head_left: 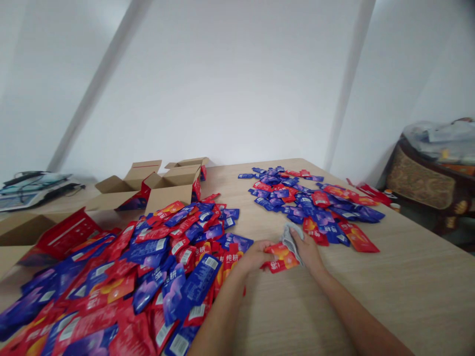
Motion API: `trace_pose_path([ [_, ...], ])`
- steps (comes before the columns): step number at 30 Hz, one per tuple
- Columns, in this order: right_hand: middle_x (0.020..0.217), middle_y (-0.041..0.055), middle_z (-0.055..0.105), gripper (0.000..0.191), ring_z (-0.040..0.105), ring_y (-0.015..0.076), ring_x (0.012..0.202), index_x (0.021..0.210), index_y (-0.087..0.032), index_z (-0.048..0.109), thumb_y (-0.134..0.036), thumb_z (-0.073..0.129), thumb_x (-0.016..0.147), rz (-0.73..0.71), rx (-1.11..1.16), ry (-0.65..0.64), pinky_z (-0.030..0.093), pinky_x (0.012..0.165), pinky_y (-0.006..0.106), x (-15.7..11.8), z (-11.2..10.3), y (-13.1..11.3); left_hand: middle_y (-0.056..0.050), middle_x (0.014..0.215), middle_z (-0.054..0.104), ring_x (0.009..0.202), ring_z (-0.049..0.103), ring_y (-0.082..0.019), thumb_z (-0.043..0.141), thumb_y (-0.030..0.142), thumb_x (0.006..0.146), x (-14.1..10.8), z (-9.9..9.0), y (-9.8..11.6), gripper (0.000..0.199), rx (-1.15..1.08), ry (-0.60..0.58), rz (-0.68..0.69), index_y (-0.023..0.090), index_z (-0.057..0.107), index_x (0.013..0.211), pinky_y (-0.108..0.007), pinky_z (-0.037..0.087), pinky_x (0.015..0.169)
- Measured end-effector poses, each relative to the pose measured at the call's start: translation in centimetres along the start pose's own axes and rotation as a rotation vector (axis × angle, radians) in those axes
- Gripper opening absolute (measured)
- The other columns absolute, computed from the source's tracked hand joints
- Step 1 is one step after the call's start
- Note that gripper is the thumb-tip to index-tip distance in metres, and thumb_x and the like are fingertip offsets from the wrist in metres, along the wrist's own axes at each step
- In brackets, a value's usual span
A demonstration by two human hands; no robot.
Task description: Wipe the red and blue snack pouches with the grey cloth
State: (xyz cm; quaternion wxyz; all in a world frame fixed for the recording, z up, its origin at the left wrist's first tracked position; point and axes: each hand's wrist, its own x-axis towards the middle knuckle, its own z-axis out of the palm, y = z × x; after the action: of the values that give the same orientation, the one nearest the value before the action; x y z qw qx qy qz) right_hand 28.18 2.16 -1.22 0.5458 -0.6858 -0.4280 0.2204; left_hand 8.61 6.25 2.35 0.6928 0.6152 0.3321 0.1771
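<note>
Between my two hands is a red and orange pouch (282,258) with white lettering. My left hand (260,256) grips it by its left end, fingers closed around the edge. A grey cloth (291,236) is bunched in my right hand (307,249) and pressed against the pouch's right side. On my left lies a large heap of red and blue pouches (148,267), reaching close to my left forearm. A smaller spread of similar pouches (297,198) lies beyond my right hand.
Opened cardboard boxes (170,185) stand behind the left heap on the wooden table (289,306). Papers and a dark strap (33,188) lie at the far left. Past the table's right edge is a patterned chair (423,183) with plastic-wrapped items on it. A white wall (237,79) rises behind.
</note>
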Motion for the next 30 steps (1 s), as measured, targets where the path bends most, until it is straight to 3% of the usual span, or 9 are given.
trace_pose_path([
  [4, 0.084, 0.0087, 0.07, 0.056, 0.063, 0.0265, 0.084, 0.093, -0.014, 0.07, -0.062, 0.047, 0.076, 0.02, 0.029, 0.084, 0.047, 0.078, 0.038, 0.3, -1.0, 0.4, 0.004, 0.057, 0.059, 0.039, 0.047, -0.007, 0.069, 0.024, 0.064, -2.6, -5.2, 2.8, 0.035, -0.207, 0.485, 0.143, 0.014, 0.06, 0.096, -0.017, 0.036, 0.038],
  [7, 0.087, 0.0073, 0.07, 0.053, 0.064, 0.0259, 0.086, 0.095, -0.015, 0.069, -0.061, 0.05, 0.076, 0.001, 0.085, 0.022, 0.047, 0.082, 0.039, 0.2, -0.6, 0.8, 0.002, 0.07, 0.064, 0.052, 0.057, -0.008, 0.07, 0.022, 0.067, -4.6, -9.7, 5.2, 0.028, -0.431, 0.85, 0.445, 0.016, 0.058, 0.092, -0.017, 0.045, 0.049],
  [9, 0.089, 0.0066, 0.07, 0.05, 0.064, 0.0256, 0.088, 0.095, -0.016, 0.069, -0.06, 0.051, 0.076, -0.006, 0.1, -0.016, 0.047, 0.083, 0.04, -0.1, 0.2, 0.8, -0.002, 0.08, 0.066, 0.067, 0.063, -0.011, 0.066, 0.026, 0.075, -5.1, -11.8, 6.4, 0.021, -0.571, 0.965, 0.63, 0.016, 0.057, 0.091, -0.02, 0.05, 0.061],
  [11, 0.091, 0.0069, 0.07, 0.048, 0.063, 0.0256, 0.09, 0.095, -0.017, 0.068, -0.059, 0.052, 0.077, -0.01, 0.103, -0.036, 0.046, 0.085, 0.04, -0.3, 0.9, 0.7, -0.008, 0.087, 0.066, 0.08, 0.066, -0.015, 0.061, 0.032, 0.082, -4.1, -12.6, 6.7, 0.022, -0.616, 0.948, 0.658, 0.015, 0.055, 0.094, -0.026, 0.052, 0.073],
  [13, 0.091, 0.0076, 0.07, 0.048, 0.063, 0.0255, 0.089, 0.095, -0.017, 0.067, -0.059, 0.052, 0.077, -0.015, 0.102, -0.041, 0.046, 0.084, 0.039, -0.4, 1.3, 0.7, -0.013, 0.095, 0.066, 0.087, 0.066, -0.019, 0.059, 0.034, 0.083, -1.4, -12.1, 6.2, 0.029, -0.493, 0.881, 0.548, 0.013, 0.053, 0.103, -0.032, 0.051, 0.08],
  [17, 0.086, 0.0073, 0.068, 0.048, 0.062, 0.0243, 0.085, 0.092, -0.018, 0.063, -0.061, 0.046, 0.08, -0.049, 0.043, 0.001, 0.046, 0.081, 0.038, -0.5, 1.4, 0.7, -0.02, 0.123, 0.055, 0.105, 0.06, -0.025, 0.056, 0.028, 0.084, 6.6, -8.9, 3.9, 0.049, 0.392, 0.742, 0.261, 0.011, 0.042, 0.128, -0.038, 0.047, 0.087],
  [22, 0.094, 0.0092, 0.066, 0.047, 0.06, 0.0242, 0.095, 0.097, -0.02, 0.059, -0.06, 0.037, 0.084, -0.024, 0.008, 0.058, 0.045, 0.083, 0.035, -0.4, 1.6, 0.9, -0.015, 0.138, 0.045, 0.129, 0.038, -0.025, 0.056, 0.0, 0.069, 14.4, -6.0, 3.1, 0.061, 0.827, 0.525, 0.283, 0.015, 0.048, 0.128, -0.037, 0.029, 0.106],
  [26, 0.105, 0.0111, 0.064, 0.047, 0.057, 0.0232, 0.103, 0.102, -0.019, 0.055, -0.057, 0.033, 0.086, -0.006, 0.008, 0.06, 0.042, 0.089, 0.035, -0.2, 1.8, 0.8, -0.014, 0.139, 0.043, 0.134, 0.029, -0.026, 0.044, -0.003, 0.076, 17.6, -6.0, 3.7, 0.053, 1.089, 0.433, 0.286, 0.016, 0.051, 0.125, -0.043, 0.02, 0.108],
  [30, 0.106, 0.0101, 0.064, 0.044, 0.056, 0.0221, 0.104, 0.105, -0.02, 0.054, -0.054, 0.032, 0.087, -0.005, 0.001, 0.059, 0.042, 0.09, 0.034, 0.0, 1.8, 0.9, -0.015, 0.129, 0.052, 0.128, 0.035, -0.027, 0.038, 0.005, 0.086, 18.6, -6.3, 4.0, 0.036, 1.263, 0.398, 0.277, 0.016, 0.057, 0.115, -0.046, 0.02, 0.106],
])
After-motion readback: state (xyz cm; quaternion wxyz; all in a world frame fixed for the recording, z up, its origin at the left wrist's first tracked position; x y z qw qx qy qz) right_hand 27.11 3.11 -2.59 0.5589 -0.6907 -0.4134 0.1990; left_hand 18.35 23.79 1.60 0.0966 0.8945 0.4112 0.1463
